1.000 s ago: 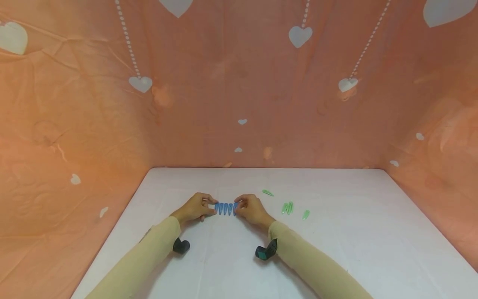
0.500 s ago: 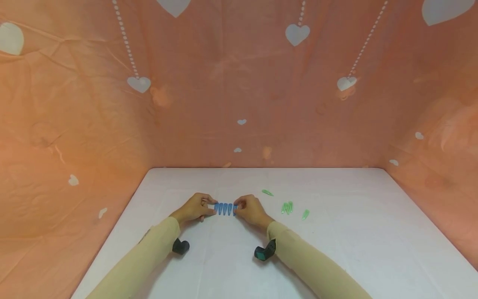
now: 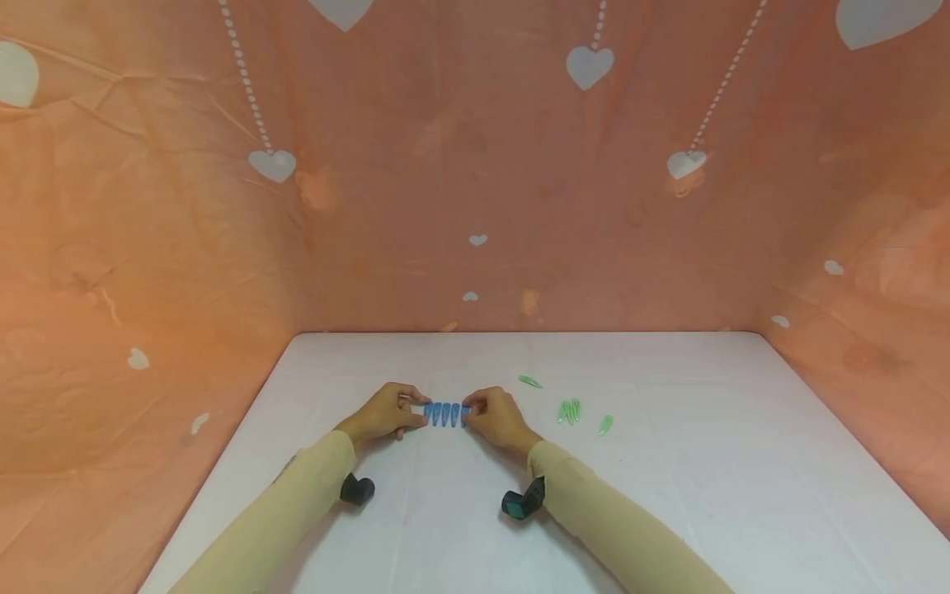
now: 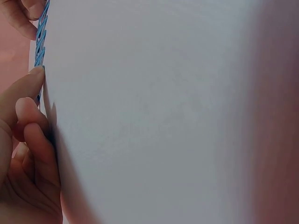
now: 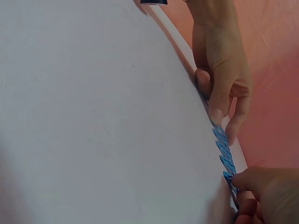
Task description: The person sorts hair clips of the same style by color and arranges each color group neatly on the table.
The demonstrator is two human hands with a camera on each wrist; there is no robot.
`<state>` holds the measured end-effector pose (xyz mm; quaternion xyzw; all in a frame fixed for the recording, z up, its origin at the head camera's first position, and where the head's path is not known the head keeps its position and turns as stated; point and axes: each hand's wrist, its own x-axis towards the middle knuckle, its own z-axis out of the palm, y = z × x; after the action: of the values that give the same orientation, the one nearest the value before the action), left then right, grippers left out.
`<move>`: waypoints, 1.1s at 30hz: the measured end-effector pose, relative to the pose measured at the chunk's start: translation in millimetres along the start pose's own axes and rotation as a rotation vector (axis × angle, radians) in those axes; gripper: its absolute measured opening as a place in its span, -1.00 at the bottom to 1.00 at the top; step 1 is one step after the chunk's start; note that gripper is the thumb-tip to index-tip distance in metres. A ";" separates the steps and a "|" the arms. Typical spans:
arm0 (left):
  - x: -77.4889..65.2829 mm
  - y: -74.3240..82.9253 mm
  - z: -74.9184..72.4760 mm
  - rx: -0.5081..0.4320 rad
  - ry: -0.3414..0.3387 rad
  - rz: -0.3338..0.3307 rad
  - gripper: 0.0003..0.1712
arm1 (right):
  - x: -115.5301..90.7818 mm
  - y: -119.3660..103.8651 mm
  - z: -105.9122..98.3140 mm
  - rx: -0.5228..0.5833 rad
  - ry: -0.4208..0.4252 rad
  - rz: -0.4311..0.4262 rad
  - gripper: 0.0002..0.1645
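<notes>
Five blue clips [image 3: 445,414] lie in a row between the fingers: the left hand [image 3: 387,410] pinches its nine-o'clock end, the right hand [image 3: 500,419] its three-o'clock end. Five green clips [image 3: 576,410] lie toward two-to-three o'clock.

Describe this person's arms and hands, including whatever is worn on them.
Both the left hand and right hand are gloveless. The left sleeve and right sleeve are long, plain beige. The left camera is black; the right camera is black with a green patch.
</notes>
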<state>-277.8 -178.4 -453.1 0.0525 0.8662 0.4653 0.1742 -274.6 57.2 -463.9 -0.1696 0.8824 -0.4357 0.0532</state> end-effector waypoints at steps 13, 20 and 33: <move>0.5 -2.2 -0.8 -0.003 -0.014 0.035 -0.53 | -0.4 -1.8 -0.8 0.015 -0.003 0.017 -0.76; 1.5 -2.1 -1.5 0.012 -0.017 0.043 -0.53 | 1.1 0.2 1.1 0.005 0.007 0.009 -0.76; -1.0 -0.4 -2.4 0.006 -0.024 0.021 -0.52 | 0.5 -0.9 1.1 0.002 0.009 0.028 -0.76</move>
<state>-277.7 -180.8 -452.0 0.0679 0.8648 0.4640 0.1797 -274.6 55.8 -463.9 -0.1554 0.8843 -0.4367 0.0555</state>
